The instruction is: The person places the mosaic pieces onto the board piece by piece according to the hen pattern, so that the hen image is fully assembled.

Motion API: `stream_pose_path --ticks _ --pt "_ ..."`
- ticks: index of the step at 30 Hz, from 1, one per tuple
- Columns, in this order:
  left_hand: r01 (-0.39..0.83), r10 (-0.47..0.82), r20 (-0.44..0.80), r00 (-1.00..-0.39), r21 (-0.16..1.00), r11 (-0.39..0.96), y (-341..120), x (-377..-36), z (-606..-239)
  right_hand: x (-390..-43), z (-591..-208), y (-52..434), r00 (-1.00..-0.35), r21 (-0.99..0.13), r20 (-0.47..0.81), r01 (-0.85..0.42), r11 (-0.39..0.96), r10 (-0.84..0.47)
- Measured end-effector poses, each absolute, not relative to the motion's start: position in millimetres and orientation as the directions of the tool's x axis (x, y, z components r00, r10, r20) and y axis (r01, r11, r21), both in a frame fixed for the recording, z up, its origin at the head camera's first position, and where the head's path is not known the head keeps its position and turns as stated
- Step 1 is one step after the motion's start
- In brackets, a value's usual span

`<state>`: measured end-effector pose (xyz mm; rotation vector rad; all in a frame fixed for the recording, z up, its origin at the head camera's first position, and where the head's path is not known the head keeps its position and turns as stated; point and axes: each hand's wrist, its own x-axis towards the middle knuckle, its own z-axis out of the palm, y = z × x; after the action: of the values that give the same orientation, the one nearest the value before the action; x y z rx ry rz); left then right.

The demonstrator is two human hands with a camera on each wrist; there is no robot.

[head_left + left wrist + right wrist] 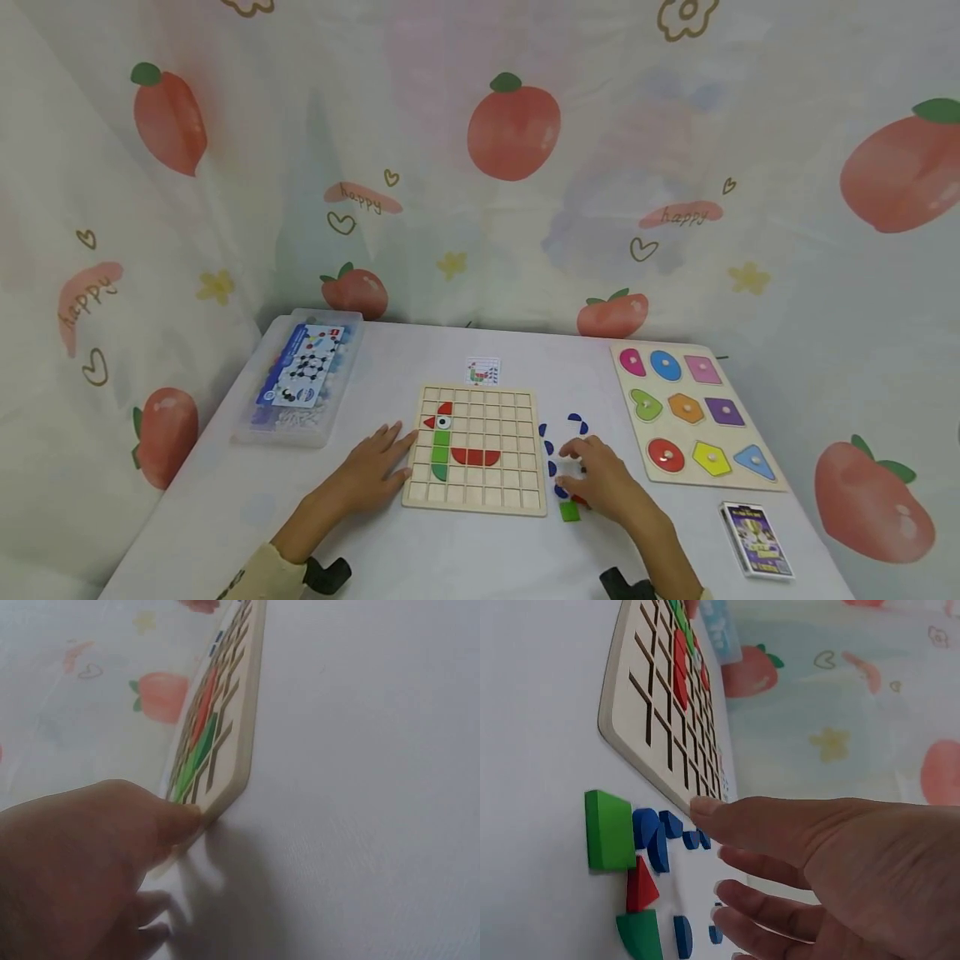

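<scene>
A wooden grid board lies on the table, set with red pieces, green pieces and a white piece with an eye. My left hand touches the board's left edge; in the left wrist view its thumb rests on the rim. To the right of the board, my right hand hovers over loose pieces, fingers bent and apart, with nothing seen between them. Under and around it lie several blue half-round pieces, a green square, a red triangle and a green quarter-round piece.
Behind the board lies a small picture card. A clear plastic case with a blue label stands at the left. On the right are a shape puzzle board and a boxed card deck. A printed curtain hangs behind the table.
</scene>
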<state>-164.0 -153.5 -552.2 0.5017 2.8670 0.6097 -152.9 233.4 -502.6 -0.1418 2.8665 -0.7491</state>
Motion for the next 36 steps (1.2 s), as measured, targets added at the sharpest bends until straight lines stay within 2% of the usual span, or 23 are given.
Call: stream_pose_path --ticks 7,18,28,36 --pt "0.286 0.361 -0.100 -0.927 0.432 0.855 -152.9 -163.0 -551.1 -130.2 -506.9 243.3 -0.972 -0.419 -0.207 -0.016 0.908 -0.113" --pt "0.289 0.358 -0.096 -0.929 0.417 0.861 -153.3 -164.1 -553.8 -110.8 -531.0 230.9 -0.986 -0.384 -0.144 -0.028 0.923 -0.089" --pt "0.297 0.363 -0.084 -0.928 0.422 0.856 -155.1 -164.9 -553.1 -99.0 -543.0 228.3 -0.982 -0.538 -0.162 0.006 0.843 -0.096" --pt "0.296 0.363 -0.084 -0.928 0.425 0.855 -155.2 -164.6 -554.8 -102.3 -534.5 226.2 -0.988 -0.547 -0.116 -0.018 0.837 -0.098"
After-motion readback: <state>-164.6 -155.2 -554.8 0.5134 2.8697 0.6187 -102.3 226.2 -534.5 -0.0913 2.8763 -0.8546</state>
